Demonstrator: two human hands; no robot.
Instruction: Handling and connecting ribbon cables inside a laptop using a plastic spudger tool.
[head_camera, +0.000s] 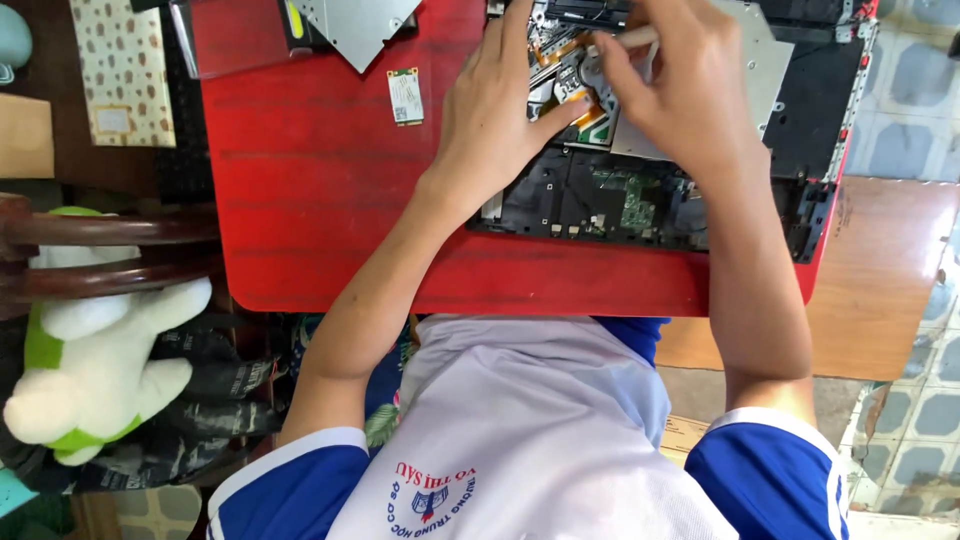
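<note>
Both hands deep in an opened laptop on the red table.

The red table (330, 200) fills the view, with the opened laptop (690, 190) lying at its right edge, green circuit board bared. The left hand (495, 120) rests flat on the parts, fingers spread, thumb stretched right. The right hand (680, 85) pinches a pale slim tool (630, 38), fingers clamped on it. A small green card (405, 96) lies apart, left.

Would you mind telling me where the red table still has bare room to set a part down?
The red table is bare between the small green card, the left hand and its near edge. It is crowded around the opened laptop, where the right hand works.
</note>
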